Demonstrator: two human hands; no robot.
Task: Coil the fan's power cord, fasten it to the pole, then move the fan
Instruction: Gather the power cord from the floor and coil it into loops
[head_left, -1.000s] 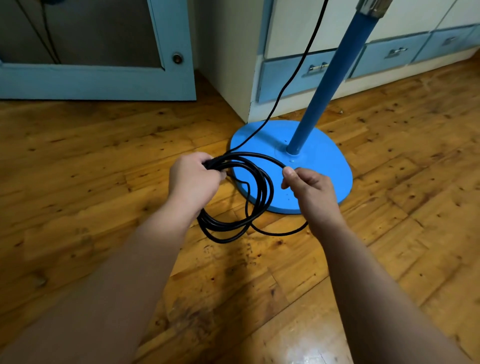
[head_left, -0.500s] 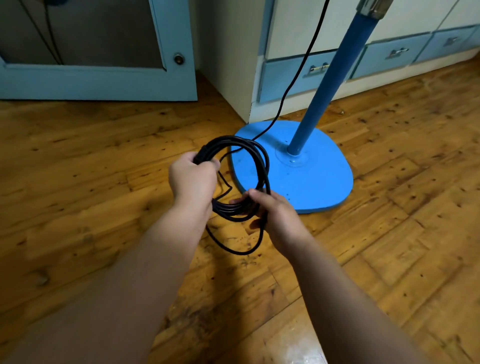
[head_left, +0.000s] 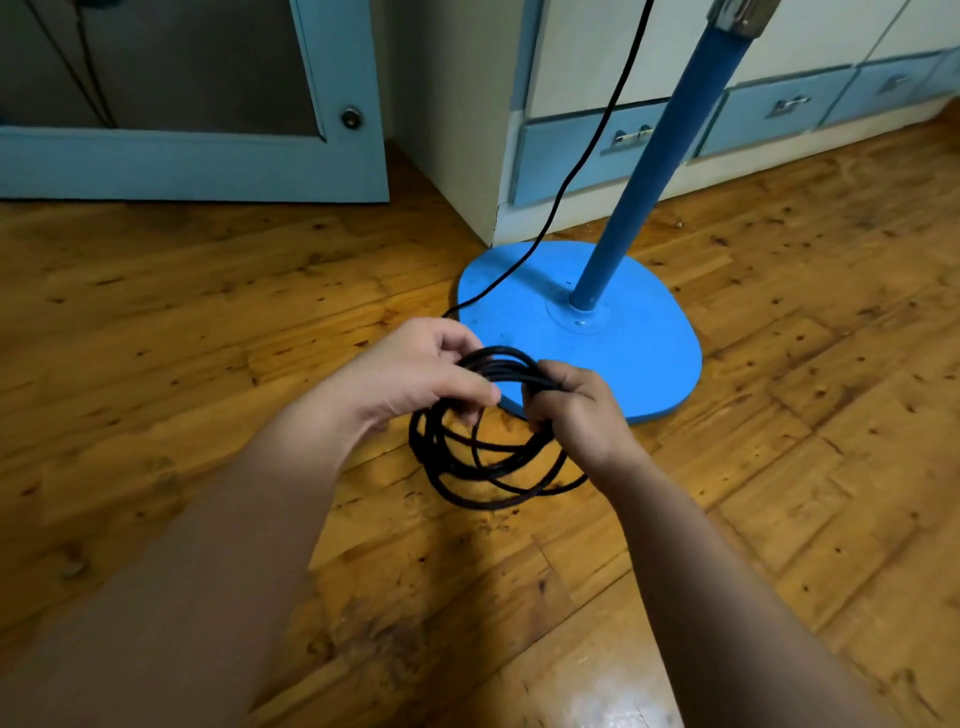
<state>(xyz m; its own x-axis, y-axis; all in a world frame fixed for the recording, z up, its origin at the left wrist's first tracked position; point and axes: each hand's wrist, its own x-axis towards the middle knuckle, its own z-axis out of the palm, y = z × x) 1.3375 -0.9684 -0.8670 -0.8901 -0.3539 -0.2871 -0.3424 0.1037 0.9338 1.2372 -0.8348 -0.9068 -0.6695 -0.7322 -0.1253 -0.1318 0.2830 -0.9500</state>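
Observation:
The fan's black power cord (head_left: 483, 467) hangs in several loops above the wooden floor, just in front of the fan's blue base (head_left: 639, 332). My left hand (head_left: 415, 374) pinches the top of the coil from the left. My right hand (head_left: 576, 410) is closed in a fist around the coil's upper right side. One free strand (head_left: 587, 156) rises from behind my left hand across the base and up out of the frame. The blue pole (head_left: 654, 156) leans up to the right from the base. The fan head is out of view.
A cream cabinet with blue drawers (head_left: 582, 145) stands right behind the base. A blue door (head_left: 343, 114) with a round knob is at the back left. Wooden floor (head_left: 156, 338) spreads to the left, right and front.
My right hand has gone from under the coil up to its top right and closed on it. The coil has shifted slightly right and hangs lower. My left hand keeps its hold.

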